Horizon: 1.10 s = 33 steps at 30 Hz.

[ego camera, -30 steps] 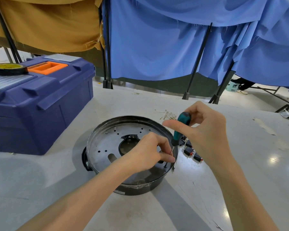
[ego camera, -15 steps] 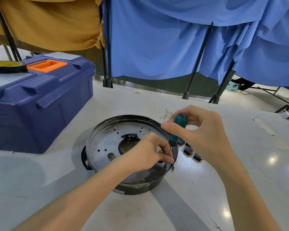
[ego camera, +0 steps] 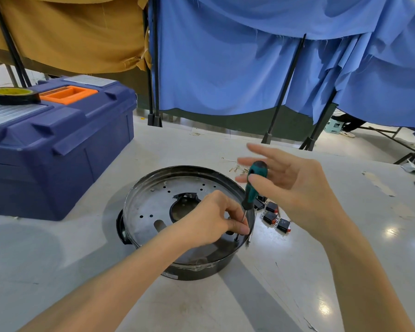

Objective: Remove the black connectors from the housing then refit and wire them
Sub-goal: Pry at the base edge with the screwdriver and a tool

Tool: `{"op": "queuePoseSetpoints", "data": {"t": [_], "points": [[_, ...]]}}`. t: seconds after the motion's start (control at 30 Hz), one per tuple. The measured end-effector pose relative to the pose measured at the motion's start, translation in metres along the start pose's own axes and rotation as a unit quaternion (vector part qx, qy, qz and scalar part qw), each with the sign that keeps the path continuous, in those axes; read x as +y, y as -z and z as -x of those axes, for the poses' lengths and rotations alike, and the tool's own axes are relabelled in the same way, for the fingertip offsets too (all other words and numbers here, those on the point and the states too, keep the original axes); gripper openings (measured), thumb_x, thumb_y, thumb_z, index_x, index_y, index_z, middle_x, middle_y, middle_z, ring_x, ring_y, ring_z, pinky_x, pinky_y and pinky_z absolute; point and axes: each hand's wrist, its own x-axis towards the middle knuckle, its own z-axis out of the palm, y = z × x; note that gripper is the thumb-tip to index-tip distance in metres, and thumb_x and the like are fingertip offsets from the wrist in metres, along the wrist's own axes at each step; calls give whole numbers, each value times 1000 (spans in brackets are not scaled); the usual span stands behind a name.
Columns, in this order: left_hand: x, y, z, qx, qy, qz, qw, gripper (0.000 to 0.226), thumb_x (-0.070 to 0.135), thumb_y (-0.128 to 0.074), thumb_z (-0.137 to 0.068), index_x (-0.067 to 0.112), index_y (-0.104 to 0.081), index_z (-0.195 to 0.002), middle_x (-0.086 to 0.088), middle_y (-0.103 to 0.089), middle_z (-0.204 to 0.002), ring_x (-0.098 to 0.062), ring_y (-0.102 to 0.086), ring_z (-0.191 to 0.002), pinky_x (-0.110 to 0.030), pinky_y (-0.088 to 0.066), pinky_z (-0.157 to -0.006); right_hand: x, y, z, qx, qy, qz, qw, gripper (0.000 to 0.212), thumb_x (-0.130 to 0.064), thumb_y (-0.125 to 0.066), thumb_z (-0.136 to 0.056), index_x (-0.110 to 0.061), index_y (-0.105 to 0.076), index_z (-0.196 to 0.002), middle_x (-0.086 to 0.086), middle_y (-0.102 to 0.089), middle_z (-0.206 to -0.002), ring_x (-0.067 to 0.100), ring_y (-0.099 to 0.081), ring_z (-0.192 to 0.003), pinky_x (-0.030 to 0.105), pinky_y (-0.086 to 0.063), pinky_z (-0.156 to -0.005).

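Lower centre of frame: right hand [ego camera: 295, 185] now splayed, fingers fanned apart around the teal-capped screwdriver [ego camera: 252, 188], where half a second before they were curled over the handle top. Only the thumb tip seen across the handle; contact by the other fingers blurred, cannot tell. Reads as a regrip between turns, not a letting go, with the driver upright and its tip down inside the housing [ego camera: 153, 204], near the rim at the right.

Left hand [ego camera: 213, 218] unchanged in place: closed to a pinch, thumb and forefinger nipped on the thin shaft just above the tip, steadying it over a small dark fastener on the metal plate. Fastener itself largely hidden under the fingers.

Just right of the housing, on the table [ego camera: 297, 283], four black connectors [ego camera: 273, 216] with red ends, lying loose in a small cluster, touching or nearly so, clear of both hands. Judged from that: removal seemingly done, work at the screw probably part of refitting, wiring not yet begun. Whether the screw is going in or out, not to be told.

Left of frame: blue toolbox [ego camera: 58, 144], tape roll [ego camera: 12, 95] on its lid. Upper frame: blue and tan cloth screens.
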Motion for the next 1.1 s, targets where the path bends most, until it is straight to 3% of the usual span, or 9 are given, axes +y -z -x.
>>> {"op": "queuePoseSetpoints", "data": {"t": [0.1,0.2,0.3,0.4,0.47,0.63,0.83,1.0,1.1], "points": [[0,1,0,-4,1,-5,1000,6,23,-77,-79,21,-72,-75,7,-69,-75,-1,-61,-76,-16,-45,-76,1,-4,-1,48,19,14,999,28,-23,-76,-78,-18,-70,-104,-7,-74,-92,10,-73,-80,25,-60,-74],[1,0,0,-2,8,-4,1000,8,24,-76,-80,25,-72,-73,12,-68,-74,3,-59,-79,-20,-44,-82,0,-10,-5,149,-6,125,981,44,-51,-80,-62,-17,-64,-84,-3,-69,-77,16,-68,-70,35,-59,-65],[0,-1,-1,5,2,-6,1000,5,23,-75,-81,23,-74,-76,7,-71,-79,-1,-61,-82,-26,-46,-89,-1,-8,-4,99,-14,152,983,57,-64,-72,-60,-24,-62,-100,-14,-67,-94,11,-67,-80,28,-58,-72],[0,0,0,2,-6,-11,1000,4,24,-75,-82,23,-75,-78,6,-72,-80,-2,-62,-83,-28,-48,-90,4,-1,-2,24,11,82,996,46,-32,-73,-81,-27,-60,-125,-19,-65,-115,4,-68,-98,19,-55,-88],[0,0,0,3,-2,-19,1000,3,25,-75,-81,22,-75,-80,8,-71,-79,-2,-62,-82,-30,-49,-89,6,1,-2,31,19,46,998,35,-22,-74,-82,-23,-66,-116,-12,-70,-102,6,-71,-88,21,-57,-82],[1,-1,0,5,4,-23,1000,2,23,-74,-82,21,-74,-81,11,-69,-80,0,-60,-84,-25,-45,-88,4,-5,-4,120,-1,176,977,55,-67,-66,-59,-23,-62,-93,-8,-68,-86,16,-67,-77,30,-60,-69],[0,2,2,6,-7,-13,1000,12,17,-74,-83,24,-72,-73,13,-67,-71,7,-58,-72,-12,-43,-74,4,3,-3,23,39,26,999,32,-25,-72,-82,-26,-68,-114,-10,-72,-100,7,-71,-89,20,-57,-80],[1,0,0,-5,-4,-24,1000,10,18,-72,-84,26,-72,-78,3,-72,-84,-7,-65,-86,-25,-50,-86,5,-14,-7,173,17,184,967,44,-50,-78,-68,-15,-56,-83,-4,-63,-72,16,-63,-66,25,-56,-59],[0,-1,0,-9,-4,-15,1000,9,17,-71,-85,25,-73,-80,4,-73,-84,-6,-65,-83,-22,-51,-83,6,-8,-6,145,-9,170,975,50,-61,-71,-67,-17,-56,-87,-1,-66,-77,17,-65,-71,30,-59,-63]]}}
